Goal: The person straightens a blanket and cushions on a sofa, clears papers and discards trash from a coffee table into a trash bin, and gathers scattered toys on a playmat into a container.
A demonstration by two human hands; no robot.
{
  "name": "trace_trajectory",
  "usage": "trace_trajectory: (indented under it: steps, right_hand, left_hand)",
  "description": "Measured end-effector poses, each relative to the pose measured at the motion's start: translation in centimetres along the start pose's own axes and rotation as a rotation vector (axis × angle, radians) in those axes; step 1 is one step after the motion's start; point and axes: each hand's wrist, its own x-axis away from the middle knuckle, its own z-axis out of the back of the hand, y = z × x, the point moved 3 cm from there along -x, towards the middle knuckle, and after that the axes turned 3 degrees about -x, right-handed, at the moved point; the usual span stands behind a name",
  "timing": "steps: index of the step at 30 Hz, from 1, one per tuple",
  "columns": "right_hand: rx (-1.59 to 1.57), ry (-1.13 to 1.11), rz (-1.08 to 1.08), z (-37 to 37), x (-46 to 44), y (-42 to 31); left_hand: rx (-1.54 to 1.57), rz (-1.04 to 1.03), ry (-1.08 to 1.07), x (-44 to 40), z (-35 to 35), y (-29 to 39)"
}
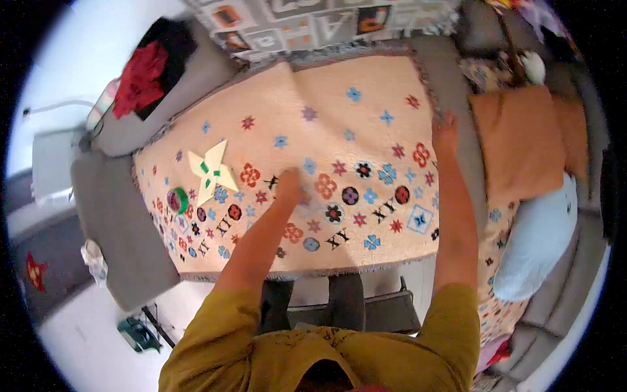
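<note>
A peach throw blanket (313, 85) with blue, red and black flower motifs and "XY" letters lies spread over the grey sofa seat in front of me. My left hand (289, 188) rests low over the blanket's middle; its fingers are blurred, and whether they hold anything is unclear. Stretched further forward, my right hand (447, 132) is at the blanket's right edge, its fingers seemingly apart. Left of my left hand lies a pale yellow four-pointed paper star (223, 171) with green strips at its centre. A roll of green tape (177, 200) sits beside the star.
Brown cushions (519, 140) and a light blue plush toy (539, 238) lie at right. Red and black clothes (140, 78) are piled at back left. A grey patterned cover (313, 29) hangs behind. A white crumpled item (94, 261) lies on the left armrest (117, 215).
</note>
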Motion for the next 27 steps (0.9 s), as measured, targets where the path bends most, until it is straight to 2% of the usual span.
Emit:
trace_trajectory:
  steps: [2,4,5,6,9,11,15,16,19,20,21,23,24,26,27]
  right_hand:
    - [0.164,-0.066,0.333,-3.1,-2.2,-2.9]
    - [-0.176,-0.271,0.246,-7.0,-4.7,-2.4]
    - [-0.624,-0.417,-0.071,-9.6,-6.2,-0.8]
    - [-0.767,-0.419,-0.211,-10.2,-7.1,0.4]
    - [-0.514,-0.360,-0.042,-8.1,-10.4,3.8]
    - [-0.395,-0.365,0.025,-7.5,-11.0,4.5]
    - [-0.264,-0.372,0.066,-8.4,-11.7,4.4]
    - [-0.238,-0.364,0.066,-8.8,-11.7,4.4]
    - [-0.152,-0.305,0.063,-8.7,-11.7,4.2]
    - [-0.099,-0.264,0.060,-8.2,-11.6,3.9]
    - [-0.037,-0.197,0.073,-8.0,-11.5,3.4]
    - [-0.021,-0.003,0.154,-6.8,-10.0,-0.3]
    - [-0.127,0.052,0.204,-6.2,-8.2,-3.5]
    - [-0.478,0.000,0.298,-7.1,-2.7,-11.8]
    - [-0.660,-0.104,0.324,-7.6,0.4,-16.0]
  left_hand:
    - [-0.026,-0.028,0.079,-1.0,-1.7,-0.5]
    - [0.010,-0.036,0.119,-1.4,-3.0,-1.1]
    - [0.064,-0.030,0.127,-1.3,-3.0,-1.1]
    - [0.119,-0.020,0.137,-1.0,-3.0,-1.1]
    - [0.110,0.000,0.200,-0.5,-2.3,-0.8]
    - [0.157,0.070,0.134,-0.9,-2.6,-0.6]
    - [0.168,0.152,0.124,0.5,0.4,-0.2]
    - [0.147,0.175,0.082,-1.1,-2.3,-0.6]
    - [0.116,0.172,-0.002,-1.9,-2.7,-0.8]
    - [0.073,0.100,0.075,-1.8,-2.9,-0.9]
    - [0.082,0.112,0.068,-1.8,-3.3,-1.0]
    - [0.121,0.128,0.063,-1.7,-2.6,-0.8]
    - [0.175,0.097,0.097,-1.8,-3.1,-1.0]
    - [0.288,0.041,0.162,-1.8,-4.7,-1.7]
    - [0.318,0.019,0.115,-1.1,-3.8,-2.0]
